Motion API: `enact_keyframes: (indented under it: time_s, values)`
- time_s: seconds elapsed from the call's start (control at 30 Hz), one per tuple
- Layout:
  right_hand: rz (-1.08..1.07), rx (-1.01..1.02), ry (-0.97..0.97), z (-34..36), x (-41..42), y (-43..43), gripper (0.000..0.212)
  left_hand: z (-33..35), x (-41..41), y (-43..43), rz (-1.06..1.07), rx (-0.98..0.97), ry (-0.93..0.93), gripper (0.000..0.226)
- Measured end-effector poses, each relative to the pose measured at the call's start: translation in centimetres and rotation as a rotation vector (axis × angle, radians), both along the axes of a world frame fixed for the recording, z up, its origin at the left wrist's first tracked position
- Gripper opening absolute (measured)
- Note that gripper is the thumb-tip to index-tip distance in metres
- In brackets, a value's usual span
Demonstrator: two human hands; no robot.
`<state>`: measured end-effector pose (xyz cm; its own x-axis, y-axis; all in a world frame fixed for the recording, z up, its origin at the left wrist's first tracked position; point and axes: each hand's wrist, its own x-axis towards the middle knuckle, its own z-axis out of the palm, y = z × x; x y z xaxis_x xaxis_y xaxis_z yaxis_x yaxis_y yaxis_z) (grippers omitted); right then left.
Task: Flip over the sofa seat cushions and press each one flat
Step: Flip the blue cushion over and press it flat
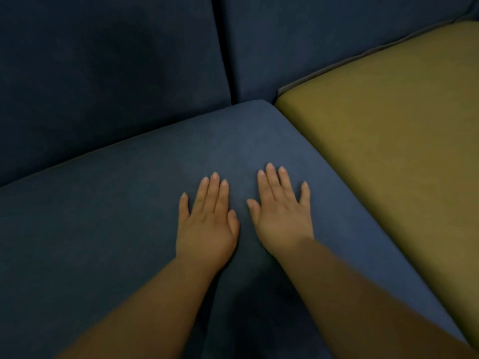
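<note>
Presently both hands, left hand (206, 230) and right hand (282, 218), lie flat, fingers straight, pressing the blue seat cushion (129, 216); olive cushion (401, 125) just right.

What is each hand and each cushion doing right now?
Left hand: flat, palm down, fingers straight, on the blue cushion.
Right hand: flat, palm down, fingers spread, on the same cushion.
Blue fabric seat cushion: lying in its seat, both hands on it.
Olive-yellow seat cushion: lying flat beside the blue one, no hand on it.
Dark blue fabric back cushions: upright behind the seats.
</note>
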<state>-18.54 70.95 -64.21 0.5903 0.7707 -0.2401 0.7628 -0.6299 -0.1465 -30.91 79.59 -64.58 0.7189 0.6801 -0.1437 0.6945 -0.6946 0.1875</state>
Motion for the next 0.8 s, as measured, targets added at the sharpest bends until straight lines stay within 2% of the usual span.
enact_keyframes:
  time_s: [0.17,0.2,0.33,0.4,0.5,0.57,0.7,0.8]
  values:
    - [0.054,0.342,-0.135,2.8,-4.8,2.0,0.062,2.5,-2.1,0.6,0.037,0.073,-0.164,0.060]
    - [0.073,0.327,-0.116,2.1,-6.2,1.9,0.061,2.1,-3.5,0.6,0.058,0.090,-0.157,0.060]
    - [0.148,0.060,-0.045,-0.2,-8.5,1.2,0.067,0.2,-7.7,0.4,0.092,0.027,0.017,0.068]
    - [0.154,0.032,-0.018,0.6,-8.7,2.1,0.063,1.1,-7.5,0.9,0.096,-0.019,-0.021,0.071]
    - [0.150,0.289,-0.103,3.7,-11.0,3.4,0.061,3.7,-8.6,1.6,0.103,0.060,-0.166,0.069]
    - [0.141,0.396,-0.086,3.5,-13.7,3.5,0.061,3.5,-11.9,2.0,0.160,0.118,-0.189,0.063]
    - [0.251,0.179,-0.051,-0.3,-17.2,2.2,0.062,0.4,-17.3,1.5,0.203,0.056,-0.002,0.065]
    - [0.234,0.093,-0.017,-0.4,-17.3,2.5,0.065,0.0,-17.4,1.8,0.196,0.018,0.023,0.069]
